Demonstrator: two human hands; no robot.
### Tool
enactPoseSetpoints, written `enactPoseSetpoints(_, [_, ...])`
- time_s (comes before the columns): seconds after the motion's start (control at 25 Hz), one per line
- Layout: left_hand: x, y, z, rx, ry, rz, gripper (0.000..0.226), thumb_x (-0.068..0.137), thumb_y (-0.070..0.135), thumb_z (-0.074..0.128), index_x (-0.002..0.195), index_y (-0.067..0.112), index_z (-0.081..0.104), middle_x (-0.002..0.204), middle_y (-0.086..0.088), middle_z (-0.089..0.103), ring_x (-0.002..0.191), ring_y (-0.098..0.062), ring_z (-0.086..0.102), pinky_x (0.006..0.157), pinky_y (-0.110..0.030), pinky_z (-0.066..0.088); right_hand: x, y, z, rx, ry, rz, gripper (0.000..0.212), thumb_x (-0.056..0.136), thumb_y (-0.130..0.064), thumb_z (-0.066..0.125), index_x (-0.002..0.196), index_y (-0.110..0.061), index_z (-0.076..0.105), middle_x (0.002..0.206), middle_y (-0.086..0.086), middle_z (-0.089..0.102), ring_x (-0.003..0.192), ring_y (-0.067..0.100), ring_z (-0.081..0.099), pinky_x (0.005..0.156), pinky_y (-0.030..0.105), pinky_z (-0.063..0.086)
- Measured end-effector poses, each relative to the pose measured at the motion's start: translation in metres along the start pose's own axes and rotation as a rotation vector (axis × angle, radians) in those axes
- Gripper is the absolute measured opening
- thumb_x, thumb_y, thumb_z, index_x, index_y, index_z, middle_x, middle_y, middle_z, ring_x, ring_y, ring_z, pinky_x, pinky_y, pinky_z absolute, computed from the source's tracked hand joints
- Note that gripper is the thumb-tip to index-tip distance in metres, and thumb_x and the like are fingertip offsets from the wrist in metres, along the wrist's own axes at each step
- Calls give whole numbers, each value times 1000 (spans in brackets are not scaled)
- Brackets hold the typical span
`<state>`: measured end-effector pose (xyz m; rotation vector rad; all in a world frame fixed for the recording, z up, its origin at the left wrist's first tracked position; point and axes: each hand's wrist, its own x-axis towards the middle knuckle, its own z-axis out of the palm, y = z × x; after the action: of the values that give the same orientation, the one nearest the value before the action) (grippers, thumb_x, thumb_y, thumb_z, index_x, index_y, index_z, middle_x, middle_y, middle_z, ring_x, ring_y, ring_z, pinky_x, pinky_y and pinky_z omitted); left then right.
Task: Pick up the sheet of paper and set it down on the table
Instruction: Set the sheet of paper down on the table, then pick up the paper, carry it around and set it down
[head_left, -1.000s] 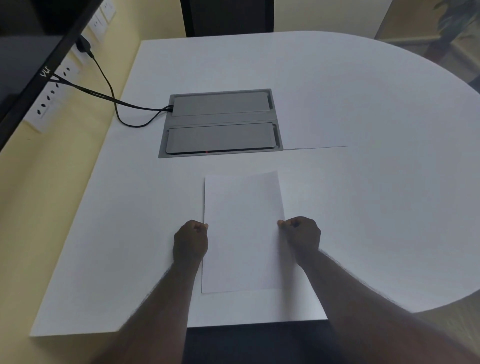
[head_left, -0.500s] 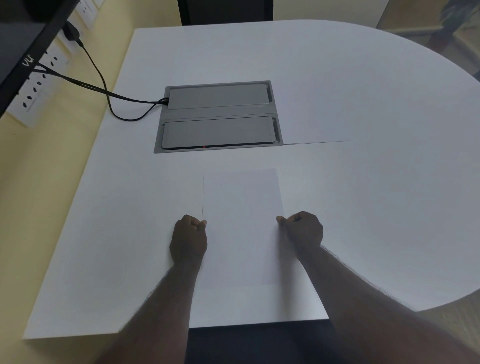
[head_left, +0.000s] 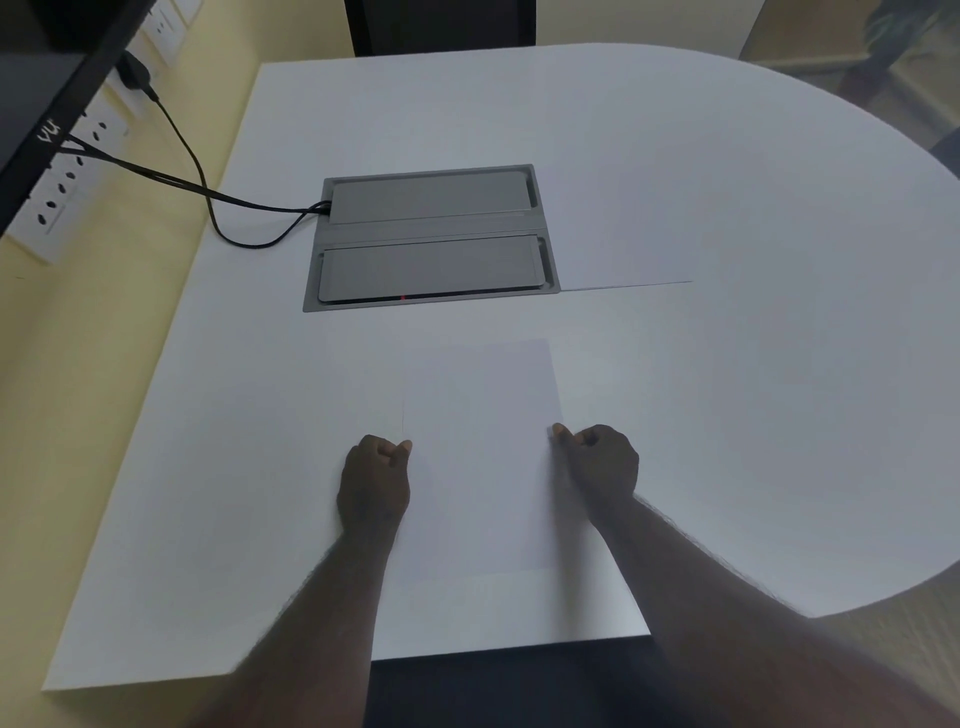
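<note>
A white sheet of paper (head_left: 480, 457) lies flat on the white table (head_left: 727, 364), in front of me and hard to tell from the tabletop. My left hand (head_left: 374, 483) is closed at the sheet's left edge, thumb and fingers pinched on it. At the right edge my right hand (head_left: 597, 462) is closed the same way, pinching the paper. Both forearms reach in from the near side.
A grey recessed socket box (head_left: 431, 239) with two lids sits in the table beyond the sheet. Black cables (head_left: 208, 192) run from it to wall outlets (head_left: 52, 208) at the left. A dark monitor edge (head_left: 47, 119) hangs at the top left.
The sheet stood out brightly a second ago, raised off the table; it now lies flat and blends with the tabletop. Both hands stayed at its edges.
</note>
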<state>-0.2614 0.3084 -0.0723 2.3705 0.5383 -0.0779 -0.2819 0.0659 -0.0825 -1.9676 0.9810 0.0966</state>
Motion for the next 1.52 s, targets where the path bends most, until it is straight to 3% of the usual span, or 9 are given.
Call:
enactPoseSetpoints(0.12, [-1,3,-8,-72,-3,17,24,92,30,60,80,10,55,81,-7,63,82,-31,59,69,-30,37,-2,-3,-7,59,-4,3,36,87,-42,65,67,-14,54,68,0,61,72,24,61,68,34,50])
enactPoseSetpoints(0.2, [-4,8,-15,-67,11,84,25,93,30,59,81,9,56,83,-9,64,83,-32,60,69,-31,39,-9,-7,-15,62,38,-80,34,89,-43,62,71,-15,56,73,-1,64,76,25,62,65,32,48])
enactPoseSetpoints(0.28, [-8,19,-24,-43,35,183,24,94,34,58,85,11,57,88,-7,61,83,-29,59,70,-32,41,-18,-15,-27,26,113,-275,25,91,-44,59,84,-20,62,84,-5,65,81,20,62,66,31,44])
enactPoseSetpoints(0.44, [-14,61,-45,5,94,376,26,93,41,55,101,16,58,99,-2,57,85,-26,60,77,-41,50,-25,-41,-56,-107,133,-613,34,95,-42,57,122,-21,62,118,-4,64,108,20,56,92,40,46])
enactPoseSetpoints(0.6, [-25,107,-64,-10,120,527,30,93,42,54,109,16,56,109,-2,57,95,-26,60,82,-43,49,-33,-61,-93,-228,190,-774,42,96,-39,57,133,-19,55,136,-2,58,126,23,49,103,42,36])
enactPoseSetpoints(0.8, [-51,157,-76,-3,177,644,42,91,44,57,122,16,52,122,-3,54,114,-26,52,93,-44,40,-47,-74,-148,-239,281,-837,48,100,-34,51,143,-15,47,151,4,47,139,23,41,110,39,28])
enactPoseSetpoints(1.08, [-87,217,-85,9,225,803,49,92,51,50,128,19,45,134,2,49,126,-19,42,103,-41,33,-42,-78,-227,-206,347,-849,55,100,-41,48,149,-20,37,157,-2,38,143,18,35,115,38,22])
enactPoseSetpoints(1.28, [-122,259,-78,24,228,817,61,92,52,49,139,16,37,146,-2,42,136,-21,36,110,-41,29,-31,-76,-291,-213,386,-892,69,95,-57,43,151,-19,30,157,-3,38,140,15,37,114,40,21])
enactPoseSetpoints(1.52, [-180,319,-37,100,196,783,78,91,61,40,152,17,19,161,-1,21,148,-19,14,119,-37,14,2,-64,-376,-286,381,-990,77,92,-65,34,153,-18,25,160,0,33,146,18,29,116,42,19])
